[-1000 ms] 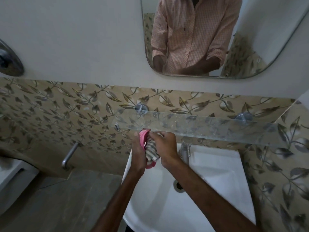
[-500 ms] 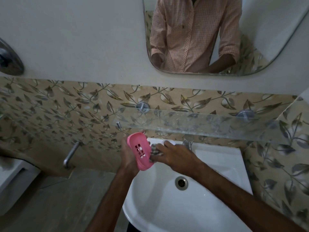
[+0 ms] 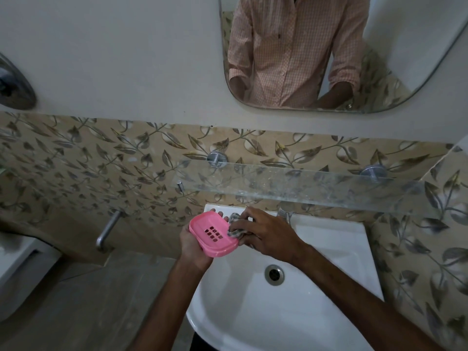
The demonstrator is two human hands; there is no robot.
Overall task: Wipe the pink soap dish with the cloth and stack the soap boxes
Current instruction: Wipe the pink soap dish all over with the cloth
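Observation:
The pink soap dish (image 3: pixel 212 234) has slotted holes in its middle and faces up toward me. My left hand (image 3: pixel 192 247) holds it from below and behind, over the left rim of the sink. A bunched grey-and-white striped cloth (image 3: pixel 235 228) is gripped in my right hand (image 3: pixel 263 234), which presses it against the dish's right end. No soap boxes are in view.
The white wash basin (image 3: pixel 316 287) lies below my hands, with its drain (image 3: pixel 274 274) and a tap (image 3: pixel 286 214) at the back. A glass shelf (image 3: pixel 316 183) runs above it on metal mounts. A mirror (image 3: pixel 329 54) hangs higher up. A metal pipe (image 3: pixel 107 230) juts out at left.
The dish has turned from edge-on to face up, showing its slotted middle. My right hand with the cloth has shifted from over the dish to its right end. The view has drawn closer.

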